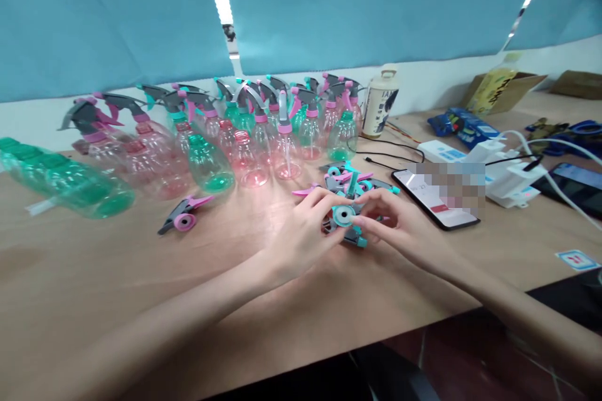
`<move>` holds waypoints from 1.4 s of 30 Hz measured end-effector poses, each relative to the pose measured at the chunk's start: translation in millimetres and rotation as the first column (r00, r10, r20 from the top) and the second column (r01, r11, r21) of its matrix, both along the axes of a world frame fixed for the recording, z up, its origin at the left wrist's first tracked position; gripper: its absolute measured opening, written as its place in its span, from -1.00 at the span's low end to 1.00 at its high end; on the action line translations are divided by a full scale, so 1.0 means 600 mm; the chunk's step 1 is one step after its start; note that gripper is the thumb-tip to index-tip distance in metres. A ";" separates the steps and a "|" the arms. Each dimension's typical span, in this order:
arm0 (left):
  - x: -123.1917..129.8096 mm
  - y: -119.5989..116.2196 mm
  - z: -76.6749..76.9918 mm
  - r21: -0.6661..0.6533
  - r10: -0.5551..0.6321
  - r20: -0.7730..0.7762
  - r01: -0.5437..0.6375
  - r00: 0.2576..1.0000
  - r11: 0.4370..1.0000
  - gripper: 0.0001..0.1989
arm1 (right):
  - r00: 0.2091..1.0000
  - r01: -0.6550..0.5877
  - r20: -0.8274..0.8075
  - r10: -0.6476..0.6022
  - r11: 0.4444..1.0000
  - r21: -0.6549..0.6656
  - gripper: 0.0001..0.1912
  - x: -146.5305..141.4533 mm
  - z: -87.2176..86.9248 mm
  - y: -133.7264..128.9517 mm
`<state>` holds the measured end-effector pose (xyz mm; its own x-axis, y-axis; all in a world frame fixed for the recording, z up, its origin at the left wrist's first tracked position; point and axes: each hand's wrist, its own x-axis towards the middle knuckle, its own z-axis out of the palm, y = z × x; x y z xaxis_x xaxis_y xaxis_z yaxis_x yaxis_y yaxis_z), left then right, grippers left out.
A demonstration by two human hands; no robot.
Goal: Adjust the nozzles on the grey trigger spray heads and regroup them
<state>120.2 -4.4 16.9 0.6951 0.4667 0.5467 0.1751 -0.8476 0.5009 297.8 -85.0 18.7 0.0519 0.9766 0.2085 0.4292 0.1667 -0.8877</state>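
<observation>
A teal-collared spray trigger head (343,217) sits between my two hands, its round collar opening turned up toward me. My left hand (305,229) is closed around its left side. From the right, my right hand (392,219) pinches at the collar's edge with thumb and fingers. Directly behind and beneath them lies a pile of grey, teal and pink spray heads (364,183), partly covered by my hands. A lone spray head with a pink collar (185,220) rests on the table to the left.
Pink and green bottles, several with spray heads on, stand along the back, including a green one (210,166). Green bottles (70,182) lie at far left. Right of my hands are a phone (435,197), a power strip with chargers (512,182), cables and a cream bottle (379,103).
</observation>
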 end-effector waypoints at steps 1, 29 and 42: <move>0.002 0.003 -0.005 -0.005 0.001 -0.001 -0.001 1.000 1.000 -0.73 | 0.999 0.002 -0.042 -0.003 1.000 -0.021 -0.69 -0.003 -0.001 0.005; 0.033 0.056 -0.003 -0.221 0.148 0.100 -0.123 0.984 0.967 -0.76 | 0.831 0.316 0.392 -0.395 0.915 0.252 -0.63 -0.028 0.030 0.055; -0.176 0.086 0.025 0.157 0.365 -0.322 -0.331 0.873 0.930 -0.77 | 0.677 0.070 0.659 -0.326 0.921 0.384 -0.85 -0.103 0.022 0.069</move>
<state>14.8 47.5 32.0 0.6477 0.6717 0.3595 0.6128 -0.7397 0.2782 236.2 -43.4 31.7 -0.0494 0.8378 0.5438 0.9525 0.2034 -0.2269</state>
